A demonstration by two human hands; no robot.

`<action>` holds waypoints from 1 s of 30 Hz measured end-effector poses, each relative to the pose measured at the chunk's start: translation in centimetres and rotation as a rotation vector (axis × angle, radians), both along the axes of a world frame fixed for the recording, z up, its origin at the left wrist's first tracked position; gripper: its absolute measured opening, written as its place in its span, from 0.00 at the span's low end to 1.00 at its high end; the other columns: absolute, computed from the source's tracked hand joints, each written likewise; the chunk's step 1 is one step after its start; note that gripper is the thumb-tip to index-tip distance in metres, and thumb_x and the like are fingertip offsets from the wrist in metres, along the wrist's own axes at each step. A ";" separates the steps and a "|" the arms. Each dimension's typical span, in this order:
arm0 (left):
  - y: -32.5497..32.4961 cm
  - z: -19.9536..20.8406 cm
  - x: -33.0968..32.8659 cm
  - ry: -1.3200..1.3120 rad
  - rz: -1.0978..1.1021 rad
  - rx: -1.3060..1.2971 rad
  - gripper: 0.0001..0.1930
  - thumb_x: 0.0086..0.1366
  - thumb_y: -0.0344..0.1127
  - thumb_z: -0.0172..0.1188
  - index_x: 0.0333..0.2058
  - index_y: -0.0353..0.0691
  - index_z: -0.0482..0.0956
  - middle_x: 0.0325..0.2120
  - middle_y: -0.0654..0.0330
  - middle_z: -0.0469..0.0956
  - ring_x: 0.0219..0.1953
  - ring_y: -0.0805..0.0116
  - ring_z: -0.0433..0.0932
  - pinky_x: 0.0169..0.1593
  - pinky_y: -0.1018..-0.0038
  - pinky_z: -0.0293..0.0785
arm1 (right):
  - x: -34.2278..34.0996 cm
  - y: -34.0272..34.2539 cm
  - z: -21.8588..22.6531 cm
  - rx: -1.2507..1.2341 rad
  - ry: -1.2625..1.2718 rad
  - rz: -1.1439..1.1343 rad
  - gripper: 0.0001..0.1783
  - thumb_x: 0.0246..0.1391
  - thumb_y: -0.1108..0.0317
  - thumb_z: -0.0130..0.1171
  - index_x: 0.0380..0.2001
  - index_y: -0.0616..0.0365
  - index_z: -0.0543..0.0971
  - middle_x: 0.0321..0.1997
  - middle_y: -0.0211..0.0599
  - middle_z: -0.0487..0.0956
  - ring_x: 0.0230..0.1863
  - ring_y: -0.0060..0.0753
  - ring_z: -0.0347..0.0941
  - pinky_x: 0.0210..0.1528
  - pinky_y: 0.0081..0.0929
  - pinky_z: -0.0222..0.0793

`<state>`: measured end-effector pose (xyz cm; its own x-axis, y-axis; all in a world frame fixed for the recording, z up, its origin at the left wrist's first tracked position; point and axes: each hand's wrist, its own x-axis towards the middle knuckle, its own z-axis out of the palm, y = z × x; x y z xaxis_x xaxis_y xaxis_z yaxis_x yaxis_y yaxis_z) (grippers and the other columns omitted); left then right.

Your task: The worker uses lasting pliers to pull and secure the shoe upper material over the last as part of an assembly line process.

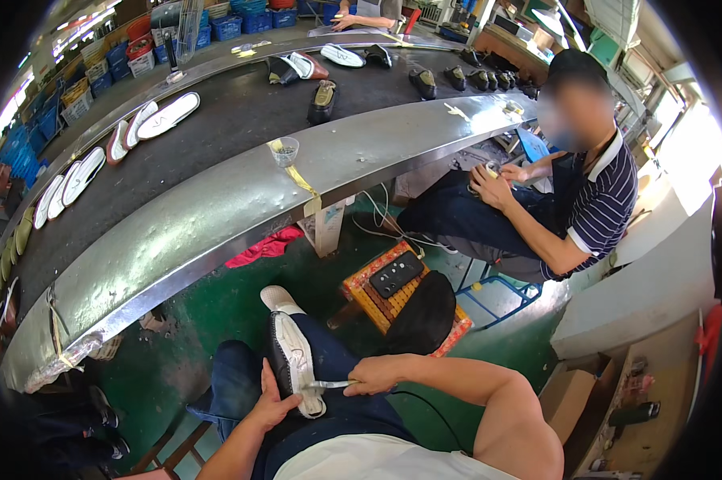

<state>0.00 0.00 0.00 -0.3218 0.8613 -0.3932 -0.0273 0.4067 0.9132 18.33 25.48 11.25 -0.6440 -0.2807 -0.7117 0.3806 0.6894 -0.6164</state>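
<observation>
On my lap lies a black shoe [298,358] with its white underside turned up, toe pointing away from me. My left hand [274,399] is closed round its near left side, thumb across the heel end. My right hand [370,376] grips a slim silver-grey hand tool [329,385], whose exact kind I cannot make out. The tool's tip touches the white underside near the heel, just right of my left thumb.
A metal-edged conveyor table [209,196] curves across ahead, bearing several shoes and white-soled uppers [162,114]. A clear plastic cup [284,150] stands on its rim. An orange patterned stool [449,340] holds a black case and dark cloth. At right a co-worker [593,184] sits, hands on an item.
</observation>
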 end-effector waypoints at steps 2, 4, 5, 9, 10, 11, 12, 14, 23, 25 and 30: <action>1.0 0.6 -0.3 0.030 0.019 -0.036 0.71 0.55 0.45 0.75 0.72 0.38 0.16 0.74 0.35 0.33 0.77 0.47 0.30 0.77 0.59 0.33 | -0.2 0.1 1.2 0.024 0.232 -0.172 0.29 0.72 0.43 0.44 0.42 0.62 0.77 0.35 0.55 0.82 0.41 0.60 0.80 0.45 0.51 0.73; 0.5 2.2 1.6 0.125 0.002 -0.113 0.70 0.54 0.44 0.75 0.73 0.37 0.20 0.73 0.35 0.35 0.77 0.47 0.33 0.76 0.59 0.36 | 1.2 -3.3 -0.7 0.036 0.320 -0.276 0.29 0.73 0.45 0.43 0.41 0.62 0.77 0.34 0.54 0.82 0.40 0.60 0.80 0.45 0.51 0.73; 1.1 2.2 1.3 0.240 -0.015 -0.169 0.69 0.53 0.43 0.76 0.73 0.37 0.23 0.73 0.35 0.37 0.77 0.47 0.36 0.76 0.59 0.39 | 0.7 -4.0 -2.3 0.065 0.431 -0.378 0.28 0.73 0.46 0.42 0.39 0.63 0.77 0.34 0.54 0.82 0.39 0.60 0.80 0.45 0.51 0.73; 2.3 0.7 -2.2 0.158 -0.042 0.040 0.61 0.55 0.45 0.76 0.73 0.33 0.37 0.70 0.35 0.52 0.72 0.50 0.55 0.73 0.61 0.54 | 0.9 -4.3 -4.4 0.020 0.375 -0.418 0.30 0.74 0.46 0.40 0.38 0.64 0.78 0.38 0.59 0.82 0.43 0.66 0.79 0.49 0.53 0.72; 3.4 1.3 -2.1 -0.038 0.157 -0.019 0.56 0.58 0.46 0.74 0.72 0.30 0.43 0.66 0.37 0.59 0.68 0.52 0.63 0.69 0.63 0.61 | 1.3 -4.3 -4.6 0.022 0.372 -0.424 0.30 0.74 0.46 0.40 0.38 0.64 0.78 0.38 0.59 0.82 0.43 0.66 0.79 0.49 0.53 0.72; 4.2 1.8 -2.0 -0.235 0.354 -0.080 0.52 0.61 0.47 0.73 0.70 0.27 0.48 0.63 0.38 0.66 0.63 0.54 0.71 0.65 0.65 0.67 | 1.7 -4.3 -4.8 -0.068 0.279 -0.593 0.30 0.74 0.46 0.40 0.39 0.64 0.78 0.38 0.59 0.82 0.43 0.65 0.79 0.49 0.53 0.72; 4.4 1.6 -2.6 -0.190 0.340 -0.076 0.45 0.66 0.47 0.69 0.69 0.26 0.54 0.58 0.41 0.73 0.57 0.57 0.77 0.59 0.67 0.74 | 1.8 -4.1 -4.8 -0.158 0.186 -0.752 0.30 0.74 0.46 0.40 0.39 0.64 0.78 0.38 0.59 0.82 0.42 0.65 0.79 0.49 0.53 0.73; 3.0 -1.6 -5.0 -0.223 0.395 -0.056 0.42 0.66 0.46 0.69 0.68 0.27 0.56 0.57 0.43 0.74 0.56 0.58 0.77 0.57 0.66 0.76 | 1.5 -4.2 -5.1 -0.148 0.154 -0.751 0.29 0.74 0.46 0.40 0.40 0.63 0.78 0.38 0.55 0.83 0.41 0.60 0.80 0.47 0.49 0.74; 4.2 19.4 -9.0 -0.976 0.545 0.738 0.35 0.75 0.61 0.43 0.66 0.36 0.66 0.59 0.46 0.75 0.60 0.46 0.76 0.66 0.49 0.70 | 2.2 -6.4 -2.7 0.298 0.553 -0.223 0.27 0.68 0.44 0.50 0.42 0.59 0.80 0.40 0.50 0.82 0.44 0.54 0.80 0.49 0.44 0.76; 1.9 15.6 -13.1 -0.906 0.468 0.668 0.35 0.74 0.62 0.47 0.66 0.38 0.68 0.61 0.49 0.75 0.62 0.46 0.73 0.69 0.49 0.65 | 1.3 -7.2 -2.7 0.347 0.811 -0.183 0.26 0.62 0.45 0.58 0.44 0.59 0.82 0.49 0.47 0.81 0.53 0.51 0.77 0.55 0.42 0.75; 5.7 13.1 -12.6 -1.045 0.644 0.673 0.42 0.69 0.72 0.46 0.64 0.40 0.70 0.56 0.44 0.77 0.56 0.43 0.77 0.61 0.41 0.71 | -0.3 -5.6 -0.6 0.279 0.795 -0.263 0.24 0.57 0.50 0.65 0.45 0.60 0.83 0.53 0.44 0.79 0.56 0.50 0.76 0.56 0.40 0.76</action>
